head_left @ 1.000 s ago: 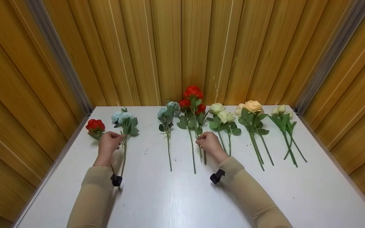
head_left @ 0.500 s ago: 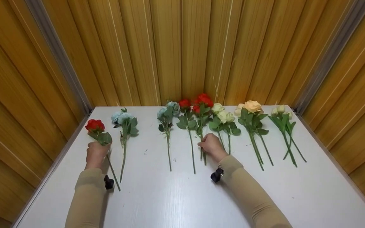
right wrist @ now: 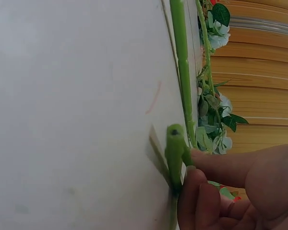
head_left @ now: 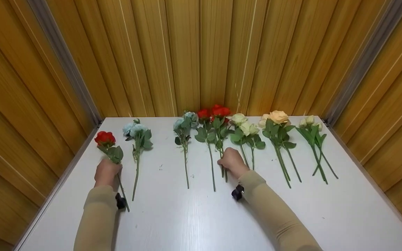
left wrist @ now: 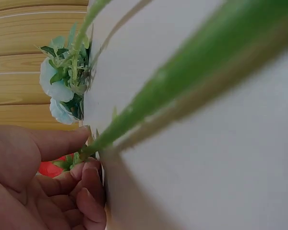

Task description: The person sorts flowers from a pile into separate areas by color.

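At the table's left side, a red rose [head_left: 105, 138] lies with its bloom toward the back wall. My left hand [head_left: 106, 171] pinches its green stem [left wrist: 153, 98] between thumb and fingers just below the leaves. A pale blue flower [head_left: 136, 129] lies to that hand's right. Near the middle, my right hand [head_left: 233, 162] pinches the stem [right wrist: 174, 148] of a red rose [head_left: 220, 110], whose bloom partly covers another red one behind. One more red rose [head_left: 203, 114] lies just left of it. White roses [head_left: 249, 128] are close by on the right.
Another pale blue bunch [head_left: 186, 122] lies left of the red roses. Peach roses [head_left: 278, 117] and cream tulips [head_left: 307, 121] lie farther right. Wood-patterned panels [head_left: 187, 59] enclose the white table [head_left: 183, 223] at the back and sides.
My left hand moved from beside the blue flower left onto the red rose's stem, whose lower end shifted slightly left. My right hand lowered its red rose toward me among the other red ones.
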